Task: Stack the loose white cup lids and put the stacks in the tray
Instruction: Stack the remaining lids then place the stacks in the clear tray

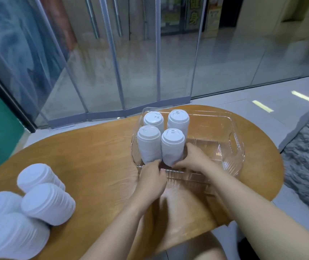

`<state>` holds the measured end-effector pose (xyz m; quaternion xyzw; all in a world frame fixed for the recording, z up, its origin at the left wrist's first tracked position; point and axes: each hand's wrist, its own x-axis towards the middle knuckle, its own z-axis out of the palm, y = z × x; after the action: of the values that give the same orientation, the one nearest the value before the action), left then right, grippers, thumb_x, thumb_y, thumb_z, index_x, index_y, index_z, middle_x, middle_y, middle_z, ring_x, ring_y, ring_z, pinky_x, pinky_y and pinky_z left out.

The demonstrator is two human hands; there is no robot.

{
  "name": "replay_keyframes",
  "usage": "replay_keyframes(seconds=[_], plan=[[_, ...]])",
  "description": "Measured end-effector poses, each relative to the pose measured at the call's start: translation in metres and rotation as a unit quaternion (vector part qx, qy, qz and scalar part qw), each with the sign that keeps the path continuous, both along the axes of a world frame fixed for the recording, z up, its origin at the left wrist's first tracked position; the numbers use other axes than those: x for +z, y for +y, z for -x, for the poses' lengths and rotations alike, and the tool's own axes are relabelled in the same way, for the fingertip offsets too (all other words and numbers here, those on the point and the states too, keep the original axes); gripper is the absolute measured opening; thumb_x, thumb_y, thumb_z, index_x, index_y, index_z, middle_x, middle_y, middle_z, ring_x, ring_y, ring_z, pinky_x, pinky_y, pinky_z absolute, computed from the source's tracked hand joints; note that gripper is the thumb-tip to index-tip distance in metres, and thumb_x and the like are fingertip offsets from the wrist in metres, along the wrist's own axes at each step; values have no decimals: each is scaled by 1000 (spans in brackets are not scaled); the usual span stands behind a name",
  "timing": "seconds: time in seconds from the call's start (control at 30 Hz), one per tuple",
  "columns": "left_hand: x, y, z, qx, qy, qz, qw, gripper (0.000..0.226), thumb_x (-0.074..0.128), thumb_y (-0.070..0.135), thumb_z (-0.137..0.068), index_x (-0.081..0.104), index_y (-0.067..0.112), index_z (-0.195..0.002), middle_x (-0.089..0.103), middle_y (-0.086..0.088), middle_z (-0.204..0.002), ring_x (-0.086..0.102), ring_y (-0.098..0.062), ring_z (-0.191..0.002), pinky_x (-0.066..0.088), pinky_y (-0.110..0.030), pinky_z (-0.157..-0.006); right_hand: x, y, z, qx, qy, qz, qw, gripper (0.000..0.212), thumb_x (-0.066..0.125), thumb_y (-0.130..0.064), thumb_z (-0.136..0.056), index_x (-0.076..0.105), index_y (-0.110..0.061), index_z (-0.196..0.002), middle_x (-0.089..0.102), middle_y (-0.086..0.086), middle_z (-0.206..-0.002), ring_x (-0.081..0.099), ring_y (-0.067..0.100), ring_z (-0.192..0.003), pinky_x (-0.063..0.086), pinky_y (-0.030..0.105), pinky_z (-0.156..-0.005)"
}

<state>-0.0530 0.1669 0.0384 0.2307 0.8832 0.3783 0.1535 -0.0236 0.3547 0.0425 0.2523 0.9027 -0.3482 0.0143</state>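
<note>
Head view: four stacks of white lids are seen standing upright in the left half of the clear tray (238,145), two at the far wall and two nearer. The near-right stack (172,147) is being set down or steadied; its base is flanked by both hands. The left hand (152,178) sits at the stack's lower left, fingers curled in against the bottom lids. The right hand (193,156) is cupped round the lower right side, inside the tray. Both are judged to be grasping this stack, though the fingertips are partly hidden behind it. The near-left stack (148,144) stands touching it; the far pair (153,119) (178,118) stand just behind.

Handling, as a judgement: thin moulded plastic, very light, nested loosely, so a tall stack is expected to lean or slide apart if taken at the top. A hold low on the sides, with both hands opposed, is thought best; the lid rims are likely to flex under a hard squeeze. The smooth tray floor may let a base skate.

Four more stacks (46,200) wait at the left edge of the wooden table (93,162), well apart from the tray. The tray's right half is unfilled. Glass panels (140,72) are noted beyond the table.
</note>
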Motion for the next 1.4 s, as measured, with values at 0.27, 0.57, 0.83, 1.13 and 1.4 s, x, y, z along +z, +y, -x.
replay_keyframes(seconds=[0.27, 0.57, 0.83, 1.13, 1.4], plan=[[-2, -90, -16, 69, -25, -55, 996, 38, 51, 16, -104, 58, 13, -141, 62, 8, -133, 56, -9, -124, 37, -18, -95, 36, -56, -46, -30, 98, 9, 995, 59, 95, -34, -69, 64, -15, -117, 66, 0, -111, 61, 18, -102, 48, 32, -86], [-26, -213, -72, 209, -51, -65, 974, 33, 57, 15, -99, 60, 15, -133, 63, 6, -124, 54, -4, -106, 34, -9, -83, 10, -214, -36, 148, 90, 85, 981, 34, 88, -29, -80, 70, -20, -108, 70, -6, -99, 68, 10, -91, 55, 28, -83], [-45, -311, -99, 406, 8, -91, 909, 18, 61, 11, -89, 59, 27, -98, 61, 9, -103, 59, -14, -101, 46, -24, -82, -40, -341, -27, 250, 66, 146, 955, 39, 86, -23, -81, 65, -21, -114, 67, -5, -104, 65, 11, -92, 52, 26, -85], [-59, -359, -64, 425, -11, -71, 902, 81, 81, 27, -77, 42, 12, -146, 52, -1, -140, 44, -23, -133, 40, -41, -111, -68, -399, -13, 228, 82, 138, 960, 34, 82, -26, -82, 60, -24, -108, 60, -5, -95, 58, 11, -82, 45, 20, -71], [-68, -352, -33, 412, 48, -48, 909, 78, 87, 45, -66, 53, 22, -132, 60, 3, -127, 45, -23, -128, 35, -39, -106, -84, -401, -1, 200, 121, 89, 968, 21, 73, -22, -88, 62, -11, -103, 61, 3, -81, 54, 14, -71, 46, 31, -66]])
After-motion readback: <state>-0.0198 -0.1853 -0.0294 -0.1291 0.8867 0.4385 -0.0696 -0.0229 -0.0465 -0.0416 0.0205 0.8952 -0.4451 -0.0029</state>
